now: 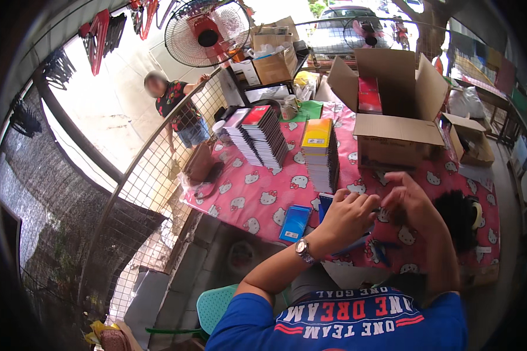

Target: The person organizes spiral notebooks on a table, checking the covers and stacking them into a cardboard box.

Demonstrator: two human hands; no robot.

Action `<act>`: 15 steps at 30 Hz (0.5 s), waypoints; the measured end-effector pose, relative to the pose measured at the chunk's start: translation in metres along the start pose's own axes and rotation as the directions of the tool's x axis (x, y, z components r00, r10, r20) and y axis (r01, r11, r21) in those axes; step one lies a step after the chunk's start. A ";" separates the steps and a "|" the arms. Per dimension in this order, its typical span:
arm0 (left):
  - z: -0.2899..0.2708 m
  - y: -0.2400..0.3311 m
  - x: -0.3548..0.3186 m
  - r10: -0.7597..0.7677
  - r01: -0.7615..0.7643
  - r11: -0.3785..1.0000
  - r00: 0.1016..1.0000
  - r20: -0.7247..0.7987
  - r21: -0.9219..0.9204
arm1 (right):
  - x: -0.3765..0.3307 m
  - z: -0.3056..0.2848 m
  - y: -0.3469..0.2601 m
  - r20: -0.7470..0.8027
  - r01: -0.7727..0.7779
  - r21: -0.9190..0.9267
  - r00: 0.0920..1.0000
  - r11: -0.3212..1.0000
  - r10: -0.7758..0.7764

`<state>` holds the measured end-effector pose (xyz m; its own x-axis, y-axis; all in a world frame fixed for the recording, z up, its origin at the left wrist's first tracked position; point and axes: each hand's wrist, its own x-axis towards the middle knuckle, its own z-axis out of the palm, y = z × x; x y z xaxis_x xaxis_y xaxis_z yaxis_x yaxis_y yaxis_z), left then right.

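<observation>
Over the near side of the table, my left hand has its fingers curled inward; what they hold, if anything, is hidden. Close by on the right, my right hand is raised with bent fingers apart, slightly blurred, and nothing visible in them. Left of my left hand lies a small blue spiral notebook pile. Another blue notebook is partly covered by my left hand. Behind them rises a tall notebook stack with a yellow cover on top. Below my hands, a dark blue tool lies partly hidden.
A notebook stack with a red top stands farther left. An open cardboard box holds red-covered items, with a smaller box beside it. A black furry item is at right. A person stands beyond the wire fence.
</observation>
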<state>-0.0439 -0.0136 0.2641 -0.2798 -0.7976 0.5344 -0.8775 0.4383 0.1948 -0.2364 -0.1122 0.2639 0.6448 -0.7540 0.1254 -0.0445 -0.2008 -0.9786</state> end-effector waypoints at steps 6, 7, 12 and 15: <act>0.013 -0.014 0.004 0.013 -0.010 0.998 0.999 0.048 -0.057 | 0.010 -0.032 0.290 -0.365 -0.376 -0.893 0.927 0.249 0.092; 0.009 -0.017 0.003 0.002 0.000 0.999 0.999 0.043 -0.042 | 0.002 -0.015 0.300 -0.391 -0.411 -0.877 0.912 0.248 0.127; -0.001 -0.009 0.010 0.046 -0.049 0.990 0.999 -0.023 -0.135 | 0.000 -0.030 0.315 -0.246 -0.247 -0.918 0.968 0.312 0.042; 0.001 -0.017 0.011 0.057 -0.038 0.977 0.995 0.086 -0.211 | 0.014 -0.062 0.287 -0.057 -0.123 -0.864 0.987 0.488 0.148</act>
<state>-0.0328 -0.0301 0.2653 -0.3619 -0.8038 0.4721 -0.7641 0.5459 0.3438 -0.2874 -0.2188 -0.0048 0.5867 -0.8097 -0.0122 -0.7603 -0.5456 -0.3525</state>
